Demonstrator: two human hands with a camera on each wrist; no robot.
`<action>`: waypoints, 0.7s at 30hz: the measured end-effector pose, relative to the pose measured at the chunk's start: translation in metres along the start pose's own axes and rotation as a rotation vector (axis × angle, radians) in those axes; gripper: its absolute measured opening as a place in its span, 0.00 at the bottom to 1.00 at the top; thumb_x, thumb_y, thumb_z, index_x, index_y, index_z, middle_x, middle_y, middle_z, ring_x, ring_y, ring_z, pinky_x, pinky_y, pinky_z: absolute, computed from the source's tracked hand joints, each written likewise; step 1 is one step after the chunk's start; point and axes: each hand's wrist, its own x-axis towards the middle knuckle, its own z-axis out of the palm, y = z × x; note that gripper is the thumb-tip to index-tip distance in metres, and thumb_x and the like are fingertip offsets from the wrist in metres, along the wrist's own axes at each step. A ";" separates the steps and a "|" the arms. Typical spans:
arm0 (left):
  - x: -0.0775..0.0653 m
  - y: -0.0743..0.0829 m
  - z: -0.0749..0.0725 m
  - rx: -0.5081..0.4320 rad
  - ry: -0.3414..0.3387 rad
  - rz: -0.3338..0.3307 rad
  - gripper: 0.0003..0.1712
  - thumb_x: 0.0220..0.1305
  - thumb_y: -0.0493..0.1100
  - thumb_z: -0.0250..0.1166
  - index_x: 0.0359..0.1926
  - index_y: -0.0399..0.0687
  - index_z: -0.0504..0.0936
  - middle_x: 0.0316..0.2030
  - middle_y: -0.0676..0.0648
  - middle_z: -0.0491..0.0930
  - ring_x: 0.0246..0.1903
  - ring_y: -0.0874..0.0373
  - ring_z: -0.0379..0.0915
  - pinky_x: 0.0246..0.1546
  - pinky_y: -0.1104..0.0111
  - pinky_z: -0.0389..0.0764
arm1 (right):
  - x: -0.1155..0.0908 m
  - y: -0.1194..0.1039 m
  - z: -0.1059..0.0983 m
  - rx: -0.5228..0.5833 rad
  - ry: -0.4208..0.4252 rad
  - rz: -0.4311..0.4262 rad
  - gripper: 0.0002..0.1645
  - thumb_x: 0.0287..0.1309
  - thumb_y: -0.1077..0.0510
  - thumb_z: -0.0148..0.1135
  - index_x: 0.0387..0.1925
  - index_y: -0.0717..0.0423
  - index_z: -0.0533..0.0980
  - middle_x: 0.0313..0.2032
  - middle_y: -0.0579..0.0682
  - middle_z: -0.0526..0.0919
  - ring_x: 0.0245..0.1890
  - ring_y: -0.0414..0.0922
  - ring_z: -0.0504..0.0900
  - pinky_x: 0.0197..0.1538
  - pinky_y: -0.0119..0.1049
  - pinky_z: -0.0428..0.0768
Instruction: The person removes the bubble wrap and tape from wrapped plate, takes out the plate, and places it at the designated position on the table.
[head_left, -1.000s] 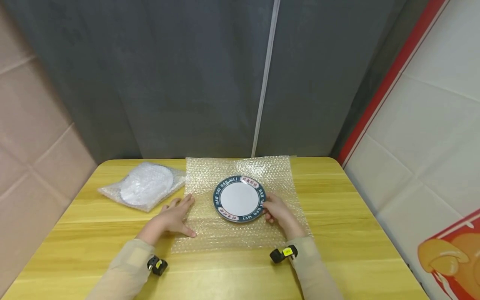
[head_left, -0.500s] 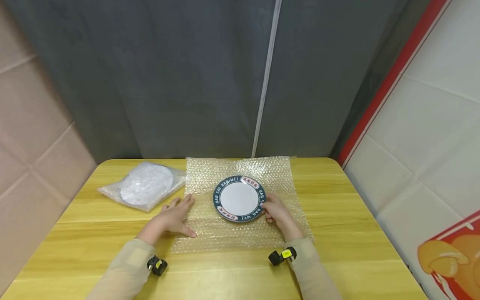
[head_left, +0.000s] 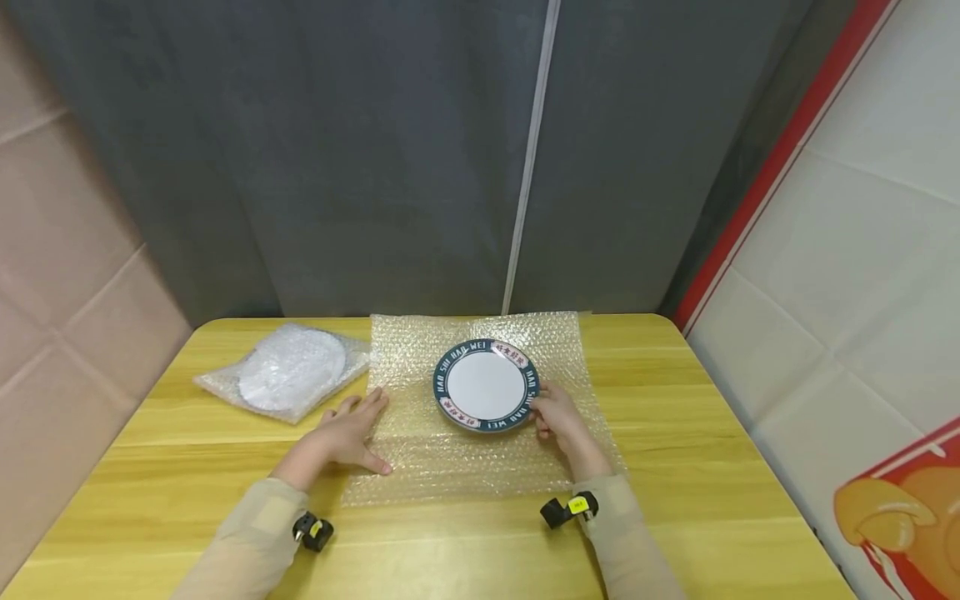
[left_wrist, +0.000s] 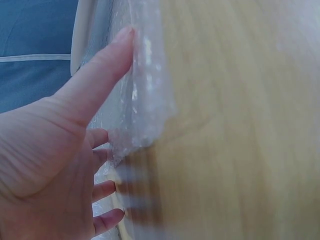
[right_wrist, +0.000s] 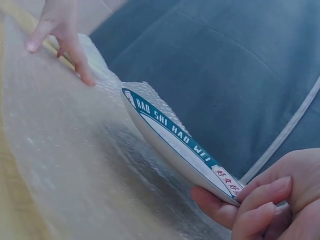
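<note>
A round plate (head_left: 486, 385), white in the middle with a dark teal lettered rim, is over a sheet of bubble wrap (head_left: 405, 467). My right hand (head_left: 558, 417) pinches its right rim. In the right wrist view the plate (right_wrist: 170, 145) is raised off the wrap, with a dark shadow under it, and the right hand (right_wrist: 270, 200) holds its near edge. My left hand (head_left: 351, 433) lies with spread fingers on the left edge of the wrap. In the left wrist view the thumb of the left hand (left_wrist: 55, 145) rests on the wrap's edge (left_wrist: 150, 90), fingers reaching past its corner.
To the left on the wooden table (head_left: 697, 500) lies a round white item wrapped in bubble wrap (head_left: 292, 371), its corner close to the sheet. A dark grey curtain (head_left: 375, 167) hangs behind the table's far edge, and a white wall panel (head_left: 840, 292) stands on the right.
The plate has come up off the bubble wrap and shifted slightly right and away, carried by my right hand. The left hand stays in place.
</note>
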 end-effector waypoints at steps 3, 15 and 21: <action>0.000 0.000 0.000 0.000 -0.001 0.004 0.73 0.33 0.70 0.73 0.73 0.37 0.50 0.72 0.34 0.43 0.66 0.27 0.42 0.58 0.32 0.48 | 0.001 -0.001 -0.005 0.017 0.007 -0.003 0.29 0.58 0.72 0.47 0.62 0.70 0.60 0.21 0.52 0.71 0.10 0.35 0.58 0.14 0.26 0.59; 0.001 -0.005 0.003 -0.007 0.001 0.004 0.74 0.31 0.72 0.72 0.73 0.38 0.50 0.73 0.35 0.42 0.66 0.27 0.41 0.58 0.31 0.46 | 0.001 -0.010 -0.030 0.046 0.078 0.000 0.27 0.60 0.70 0.47 0.62 0.68 0.60 0.20 0.50 0.73 0.10 0.35 0.58 0.14 0.26 0.59; 0.001 -0.005 0.004 -0.006 0.003 0.004 0.74 0.31 0.72 0.72 0.73 0.38 0.51 0.73 0.34 0.42 0.66 0.27 0.42 0.57 0.31 0.47 | -0.001 -0.014 -0.041 0.078 0.116 -0.009 0.29 0.59 0.71 0.46 0.63 0.69 0.59 0.19 0.49 0.73 0.10 0.35 0.58 0.15 0.26 0.59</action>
